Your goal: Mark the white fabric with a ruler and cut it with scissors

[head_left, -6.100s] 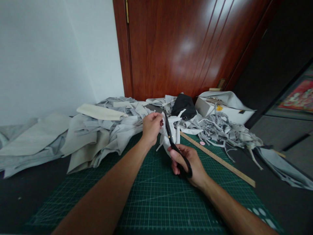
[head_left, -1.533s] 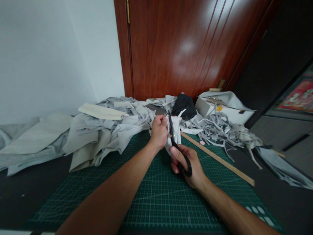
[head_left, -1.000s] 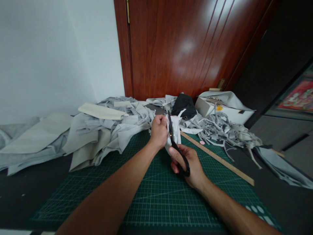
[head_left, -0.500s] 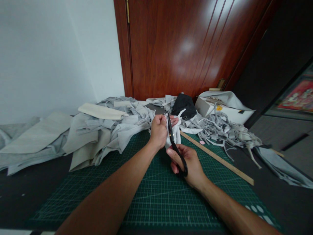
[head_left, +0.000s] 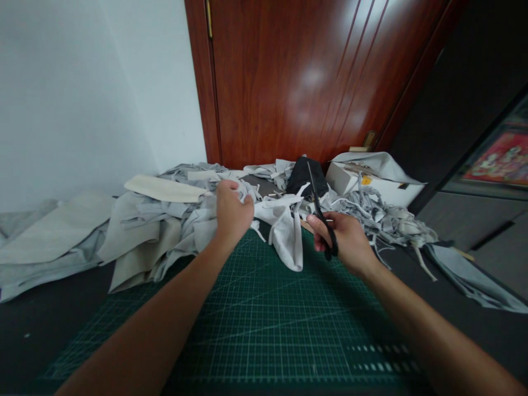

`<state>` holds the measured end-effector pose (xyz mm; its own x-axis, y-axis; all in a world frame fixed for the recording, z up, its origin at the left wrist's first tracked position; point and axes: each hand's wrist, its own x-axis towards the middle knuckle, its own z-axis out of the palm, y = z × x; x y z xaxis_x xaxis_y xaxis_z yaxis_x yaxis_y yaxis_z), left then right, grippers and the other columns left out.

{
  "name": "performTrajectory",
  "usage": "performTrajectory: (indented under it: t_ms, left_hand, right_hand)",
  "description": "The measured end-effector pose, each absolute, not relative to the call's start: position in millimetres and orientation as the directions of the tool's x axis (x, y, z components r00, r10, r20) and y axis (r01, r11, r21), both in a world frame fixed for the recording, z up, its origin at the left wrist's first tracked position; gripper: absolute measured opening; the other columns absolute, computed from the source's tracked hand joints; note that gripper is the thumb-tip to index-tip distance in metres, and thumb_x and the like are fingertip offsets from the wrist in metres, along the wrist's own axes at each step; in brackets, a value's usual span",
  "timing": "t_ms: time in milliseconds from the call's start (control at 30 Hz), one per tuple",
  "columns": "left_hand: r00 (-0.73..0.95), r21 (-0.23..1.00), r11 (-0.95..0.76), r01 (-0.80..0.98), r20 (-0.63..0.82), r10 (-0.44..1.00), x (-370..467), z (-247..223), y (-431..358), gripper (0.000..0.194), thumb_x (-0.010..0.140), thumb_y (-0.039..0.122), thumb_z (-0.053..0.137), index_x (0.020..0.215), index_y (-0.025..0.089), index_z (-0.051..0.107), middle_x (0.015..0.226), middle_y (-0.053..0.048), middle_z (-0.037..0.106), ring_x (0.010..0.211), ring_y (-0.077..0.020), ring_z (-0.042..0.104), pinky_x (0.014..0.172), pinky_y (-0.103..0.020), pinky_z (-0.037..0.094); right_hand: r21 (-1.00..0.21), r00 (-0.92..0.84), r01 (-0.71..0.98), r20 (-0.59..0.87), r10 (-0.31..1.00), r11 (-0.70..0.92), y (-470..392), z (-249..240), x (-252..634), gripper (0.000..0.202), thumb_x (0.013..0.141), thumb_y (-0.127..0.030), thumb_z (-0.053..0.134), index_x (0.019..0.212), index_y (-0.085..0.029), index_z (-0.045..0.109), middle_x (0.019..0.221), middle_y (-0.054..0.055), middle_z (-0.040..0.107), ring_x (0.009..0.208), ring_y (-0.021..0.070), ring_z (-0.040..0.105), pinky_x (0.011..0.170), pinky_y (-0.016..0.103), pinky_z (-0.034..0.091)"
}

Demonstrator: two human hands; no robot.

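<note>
My left hand (head_left: 234, 212) pinches one end of a light grey cloth piece (head_left: 287, 236), which stretches to the right and hangs over the green cutting mat (head_left: 280, 324). Thin ties show at the cloth's upper right and lower left. Black scissors (head_left: 317, 201) are in my right hand (head_left: 340, 239), with its fingers around the handles and the blades pointing up and away. The blades look closed and stand to the right of the cloth, in front of a black cloth item (head_left: 297, 176).
Grey and cream fabric pieces (head_left: 140, 220) are heaped at the left and back. Tangled grey strips (head_left: 379, 214) lie at the right, before a white box (head_left: 342, 179). A wooden ruler (head_left: 306, 226) is mostly hidden. Behind stands a brown door (head_left: 276, 82).
My hands have moved apart, the left one leftward and the right one rightward with the scissors. The cloth, bunched between them before, now hangs spread out from my left hand.
</note>
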<state>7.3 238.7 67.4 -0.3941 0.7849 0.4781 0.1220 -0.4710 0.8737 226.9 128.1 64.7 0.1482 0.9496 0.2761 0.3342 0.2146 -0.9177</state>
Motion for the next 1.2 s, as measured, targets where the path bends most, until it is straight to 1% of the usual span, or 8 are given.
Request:
performTrajectory:
  t_ms: [133, 267, 333, 400, 567, 700, 900, 1200]
  left_hand:
    - [-0.015, 0.893, -0.357, 0.274, 0.375, 0.927, 35, 48, 226, 0.048, 0.056, 0.044, 0.100, 0.063, 0.025, 0.056, 0.060, 0.000, 0.054, 0.065, -0.0231, 0.057, 0.066, -0.033, 0.043]
    - [0.236, 0.959, -0.260, 0.110, 0.229, 0.944, 46, 27, 225, 0.028, 0.064, 0.034, 0.093, 0.060, 0.021, 0.069, 0.058, -0.003, 0.064, 0.058, -0.0207, 0.057, 0.058, -0.030, 0.040]
    - [0.282, 0.979, -0.199, 0.041, 0.180, 0.943, 45, 23, 225, 0.011, 0.074, 0.028, 0.082, 0.077, 0.018, 0.077, 0.074, -0.007, 0.075, 0.066, -0.0233, 0.066, 0.064, -0.033, 0.048]
    - [0.311, 0.987, -0.115, -0.111, 0.145, 0.939, 43, 22, 223, 0.018, 0.077, 0.025, 0.074, 0.093, 0.017, 0.079, 0.091, -0.010, 0.080, 0.080, -0.0256, 0.073, 0.075, -0.037, 0.056]
    - [0.358, 0.838, 0.205, -0.505, -0.013, 0.934, 41, 31, 221, 0.024, 0.068, 0.015, 0.073, 0.091, 0.013, 0.075, 0.099, -0.013, 0.080, 0.099, -0.0311, 0.075, 0.094, -0.045, 0.059]
    - [0.401, 0.793, 0.241, -0.559, 0.004, 0.916, 40, 38, 217, 0.052, 0.060, 0.008, 0.064, 0.110, 0.010, 0.075, 0.112, -0.014, 0.080, 0.120, -0.0399, 0.070, 0.109, -0.057, 0.052]
    - [0.453, 0.802, 0.155, -0.576, 0.156, 0.878, 26, 36, 212, 0.087, 0.049, 0.003, 0.056, 0.135, 0.012, 0.067, 0.132, -0.013, 0.076, 0.142, -0.0430, 0.055, 0.124, -0.065, 0.035]
    - [0.467, 0.814, 0.150, -0.562, 0.163, 0.869, 8, 45, 207, 0.074, 0.047, 0.005, 0.060, 0.118, 0.015, 0.074, 0.110, -0.004, 0.082, 0.133, -0.0399, 0.064, 0.119, -0.058, 0.046]
  right_hand:
    - [-0.746, 0.111, 0.657, 0.236, 0.965, 0.107, 155, 51, 240, 0.054, 0.083, -0.074, 0.075, 0.076, -0.021, 0.066, 0.055, 0.005, 0.070, 0.047, 0.0211, 0.066, 0.046, 0.029, 0.043]
    - [-0.677, 0.130, 0.735, 0.215, 0.968, 0.052, 170, 33, 238, 0.053, 0.079, -0.064, 0.085, 0.058, -0.023, 0.060, 0.047, 0.004, 0.065, 0.047, 0.0216, 0.064, 0.050, 0.031, 0.039]
    - [-0.653, 0.149, 0.757, 0.222, 0.963, 0.034, 172, 28, 235, 0.051, 0.076, -0.060, 0.089, 0.056, -0.024, 0.058, 0.046, 0.003, 0.063, 0.049, 0.0217, 0.062, 0.052, 0.031, 0.036]
    - [-0.638, 0.153, 0.769, 0.228, 0.961, 0.029, 171, 25, 232, 0.048, 0.070, -0.054, 0.095, 0.057, -0.025, 0.058, 0.047, 0.002, 0.062, 0.052, 0.0219, 0.061, 0.053, 0.031, 0.034]
    - [-0.706, 0.151, 0.708, 0.164, 0.975, 0.010, 169, 24, 229, 0.033, 0.066, -0.026, 0.095, 0.062, -0.023, 0.062, 0.049, 0.000, 0.065, 0.050, 0.0201, 0.060, 0.052, 0.030, 0.034]
    - [-0.799, 0.161, 0.601, 0.103, 0.982, -0.015, 169, 19, 240, 0.014, 0.070, -0.015, 0.082, 0.076, -0.019, 0.070, 0.058, 0.001, 0.071, 0.053, 0.0194, 0.065, 0.049, 0.027, 0.040]
    - [-0.934, 0.203, 0.358, 0.072, 0.976, -0.006, 161, 22, 254, 0.024, 0.074, -0.029, 0.080, 0.091, -0.017, 0.069, 0.063, 0.001, 0.073, 0.051, 0.0157, 0.063, 0.046, 0.024, 0.044]
    - [-0.994, 0.208, 0.104, 0.054, 0.977, 0.033, 153, 30, 239, 0.054, 0.059, -0.050, 0.097, 0.087, -0.015, 0.066, 0.062, 0.001, 0.072, 0.044, 0.0109, 0.057, 0.041, 0.021, 0.039]
